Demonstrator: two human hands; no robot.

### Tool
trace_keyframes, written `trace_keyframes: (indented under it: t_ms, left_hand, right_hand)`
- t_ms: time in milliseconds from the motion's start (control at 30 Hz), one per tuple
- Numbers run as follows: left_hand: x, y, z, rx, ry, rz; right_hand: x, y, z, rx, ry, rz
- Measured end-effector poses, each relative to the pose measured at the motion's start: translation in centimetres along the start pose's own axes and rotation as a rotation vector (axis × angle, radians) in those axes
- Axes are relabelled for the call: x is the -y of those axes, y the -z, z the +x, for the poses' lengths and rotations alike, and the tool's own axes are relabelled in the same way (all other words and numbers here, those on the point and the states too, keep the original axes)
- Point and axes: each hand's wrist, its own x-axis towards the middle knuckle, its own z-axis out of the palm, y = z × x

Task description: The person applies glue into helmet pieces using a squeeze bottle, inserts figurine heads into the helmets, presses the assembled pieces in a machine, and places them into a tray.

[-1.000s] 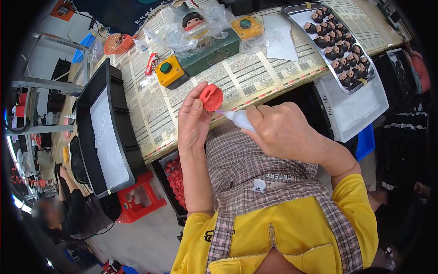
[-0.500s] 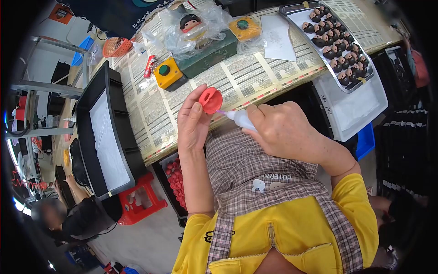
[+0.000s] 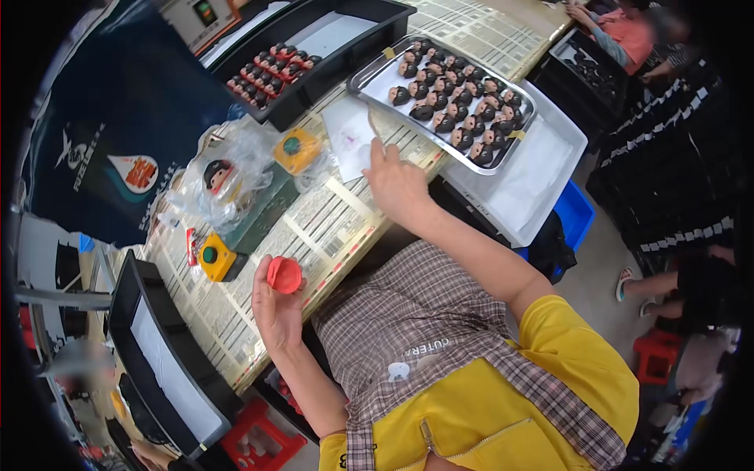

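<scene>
My left hand (image 3: 275,310) holds a round red cup-like piece (image 3: 285,275) between thumb and fingers, just off the table's front edge. Farther right, my right hand (image 3: 399,187) reaches over the table beside a white sheet of paper (image 3: 348,141). Its fingers are bent together; what they hold, if anything, is too small or hidden to name. Behind that hand lies a metal tray (image 3: 522,106) with several small black-haired doll heads (image 3: 444,122). The white bottle is not clearly visible.
A yellow box with a green button (image 3: 212,255) stands near a plastic-wrapped doll figure (image 3: 217,177). Another button box (image 3: 297,149) is beside it. Black bins (image 3: 137,286) stand left and at the back. A white tray (image 3: 550,169) juts out right. Other people sit nearby.
The view has turned to the right. My right hand has left the red piece and moved toward the paper, and the white bottle no longer shows in it. My left hand still holds the red piece.
</scene>
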Motion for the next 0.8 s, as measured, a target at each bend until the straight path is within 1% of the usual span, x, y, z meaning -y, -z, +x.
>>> trace_keyframes:
  t_ms: [67,100,200,300,333,400,433,533,667,767,800]
  left_hand:
    - [0.2,0.0,0.2,0.009,0.010,0.014]
    - [0.2,0.0,0.2,0.000,0.014,0.016]
    - [0.1,-0.2,0.1,-0.025,0.018,0.032]
    - [0.1,-0.6,0.1,-0.040,0.015,0.031]
    - [0.2,-0.9,0.2,-0.039,0.012,0.026]
    - [0.4,-1.6,0.3,-0.033,0.016,0.024]
    - [0.5,-2.0,0.5,-0.025,0.023,0.025]
    - [1.0,-2.4,0.4,-0.010,0.039,0.015]
    - [1.2,-2.5,-0.3,-0.019,0.038,0.000]
    - [1.5,-2.4,-0.7,-0.013,0.049,0.005]
    - [1.5,-2.5,-0.8,-0.005,0.055,0.010]
  right_hand:
    - [0.5,-0.9,-0.1,0.009,0.011,-0.120]
    - [0.7,-0.7,-0.1,0.063,-0.006,-0.198]
    - [0.3,1.0,-0.5,-0.019,0.038,-0.132]
    - [-2.5,3.1,1.8,-0.144,-0.004,0.039]
    - [-3.6,3.4,3.0,-0.156,-0.070,-0.032]
    - [-6.3,2.3,5.3,-0.180,-0.111,-0.144]
    - [-7.6,1.2,6.0,-0.183,-0.095,-0.251]
    - [-9.3,0.0,7.4,-0.060,-0.102,-0.375]
    - [-10.0,-0.3,7.8,0.031,-0.077,-0.346]
    - [-10.4,0.4,7.8,0.017,-0.070,-0.229]
    - [-10.4,0.9,7.6,-0.044,-0.046,-0.184]
